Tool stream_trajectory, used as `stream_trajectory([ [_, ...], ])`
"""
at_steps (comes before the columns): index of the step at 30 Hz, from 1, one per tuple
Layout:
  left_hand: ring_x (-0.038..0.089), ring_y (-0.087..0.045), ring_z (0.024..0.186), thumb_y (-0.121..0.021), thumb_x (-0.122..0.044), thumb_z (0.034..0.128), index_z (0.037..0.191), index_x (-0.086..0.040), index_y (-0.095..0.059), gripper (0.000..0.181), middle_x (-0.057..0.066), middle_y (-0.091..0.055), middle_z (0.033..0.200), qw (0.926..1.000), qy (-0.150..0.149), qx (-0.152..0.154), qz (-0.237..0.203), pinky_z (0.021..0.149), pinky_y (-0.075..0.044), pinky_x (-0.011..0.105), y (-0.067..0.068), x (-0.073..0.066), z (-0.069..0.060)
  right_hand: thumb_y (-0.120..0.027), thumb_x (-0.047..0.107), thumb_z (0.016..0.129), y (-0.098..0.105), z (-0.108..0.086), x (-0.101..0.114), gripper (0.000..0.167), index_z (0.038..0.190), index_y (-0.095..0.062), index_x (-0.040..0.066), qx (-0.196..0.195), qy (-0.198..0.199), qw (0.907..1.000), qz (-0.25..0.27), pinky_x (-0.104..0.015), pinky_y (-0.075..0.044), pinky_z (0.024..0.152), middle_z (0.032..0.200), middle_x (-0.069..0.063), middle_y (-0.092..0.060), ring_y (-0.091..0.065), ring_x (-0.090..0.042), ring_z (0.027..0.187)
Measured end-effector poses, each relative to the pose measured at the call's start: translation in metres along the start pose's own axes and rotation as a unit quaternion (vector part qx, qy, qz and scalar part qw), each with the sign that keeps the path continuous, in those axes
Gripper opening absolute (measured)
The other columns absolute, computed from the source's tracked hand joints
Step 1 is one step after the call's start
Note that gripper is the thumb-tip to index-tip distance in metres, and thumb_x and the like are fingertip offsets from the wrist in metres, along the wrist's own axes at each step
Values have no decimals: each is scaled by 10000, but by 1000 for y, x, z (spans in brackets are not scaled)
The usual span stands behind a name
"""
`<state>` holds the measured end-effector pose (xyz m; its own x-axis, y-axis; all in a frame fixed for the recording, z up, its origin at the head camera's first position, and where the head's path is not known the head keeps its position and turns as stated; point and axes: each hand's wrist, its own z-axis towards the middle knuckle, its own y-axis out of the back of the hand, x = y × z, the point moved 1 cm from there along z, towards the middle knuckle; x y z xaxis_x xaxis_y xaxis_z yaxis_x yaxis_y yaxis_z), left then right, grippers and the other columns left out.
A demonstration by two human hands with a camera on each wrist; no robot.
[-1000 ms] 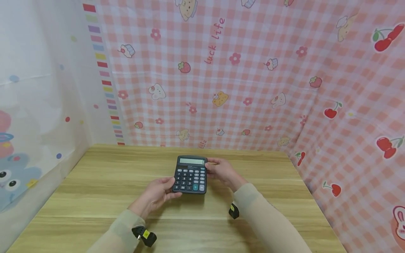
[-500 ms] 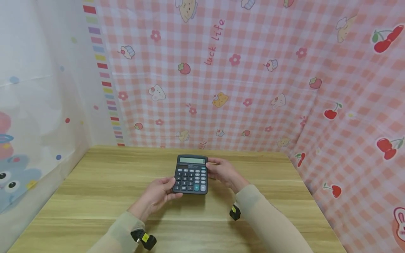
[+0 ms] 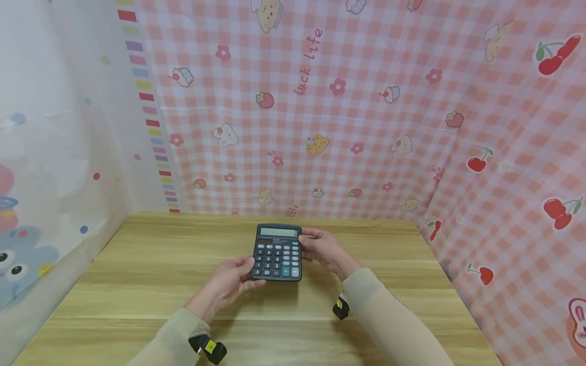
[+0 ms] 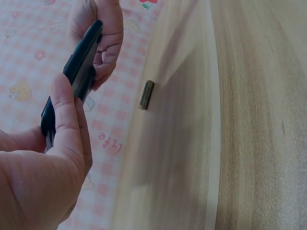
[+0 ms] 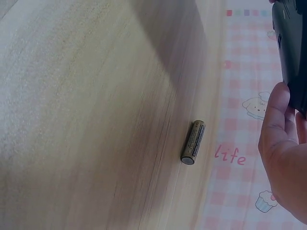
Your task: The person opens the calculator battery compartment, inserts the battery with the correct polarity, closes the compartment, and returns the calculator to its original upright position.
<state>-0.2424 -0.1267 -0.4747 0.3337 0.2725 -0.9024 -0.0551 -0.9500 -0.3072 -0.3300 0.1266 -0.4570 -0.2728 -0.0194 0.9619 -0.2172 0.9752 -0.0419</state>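
Observation:
A black desk calculator (image 3: 276,252) is held up off the table, its keys and display facing the head camera; a single digit shows at the display's right end. My left hand (image 3: 224,282) grips its lower left corner, thumb on the front edge and fingers behind. On the upper right edge my right hand (image 3: 327,249) pinches it, thumb in front. In the left wrist view the calculator (image 4: 79,72) is seen edge-on between both hands. A small cylindrical battery (image 5: 193,142) lies on the table below; the head view does not show it, hidden behind the calculator.
The wooden table (image 3: 151,284) ends at a pink checked cloth (image 3: 293,127) hanging at the back and right. A white printed cloth (image 3: 59,127) hangs on the left. Black wrist cameras (image 3: 208,348) are strapped to both sleeves.
The calculator and both hands shift very slightly to the right in the head view. Both hands keep the same hold on it.

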Motion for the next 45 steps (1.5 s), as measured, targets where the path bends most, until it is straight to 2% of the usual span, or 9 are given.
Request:
stream_trajectory([
  [7, 192, -758, 1001, -494, -123, 1139, 1498, 124, -480, 435, 226, -703, 1311, 10000, 5, -61, 43, 905, -661, 347, -1, 0, -2, -643, 88, 1067, 1, -2, 0, 385, 1448, -648, 36, 58, 22, 9999, 121, -380, -602, 959, 1138, -84, -792, -732, -147, 934],
  [24, 194, -761, 1010, -481, -100, 1136, 1502, 132, -472, 433, 246, -692, 1343, 9998, -117, 32, 125, 884, -663, 340, -10, 0, -9, -631, 95, 1075, 7, -11, -3, 415, 1475, -605, -13, 139, 149, 9990, 395, -285, -610, 845, 1106, -50, -794, -724, -131, 931],
  [31, 201, -760, 1001, -488, -95, 1132, 1517, 132, -452, 448, 250, -696, 1332, 9999, -151, 53, 64, 875, -665, 341, -11, 0, -10, -635, 120, 1078, 8, -15, -2, 378, 1445, -647, 30, 78, 74, 9992, 396, -285, -615, 860, 1127, -48, -798, -731, -131, 959],
  [37, 209, -761, 1024, -491, -102, 1133, 1536, 112, -446, 458, 273, -660, 1398, 9999, -110, 52, 91, 894, -664, 353, -12, 0, -12, -640, 122, 1076, 8, -18, -2, 374, 1438, -651, 28, 111, 35, 9984, 545, -283, -622, 865, 1104, -37, -804, -737, -131, 957],
  [45, 218, -762, 1058, -497, -117, 1134, 1542, 70, -470, 450, 258, -652, 1429, 9999, -36, 27, 101, 916, -660, 371, -13, 0, -12, -634, 129, 1081, 10, -21, -3, 370, 1439, -651, 38, 172, 32, 9986, 497, -287, -617, 867, 1124, -35, -795, -724, -136, 968],
])
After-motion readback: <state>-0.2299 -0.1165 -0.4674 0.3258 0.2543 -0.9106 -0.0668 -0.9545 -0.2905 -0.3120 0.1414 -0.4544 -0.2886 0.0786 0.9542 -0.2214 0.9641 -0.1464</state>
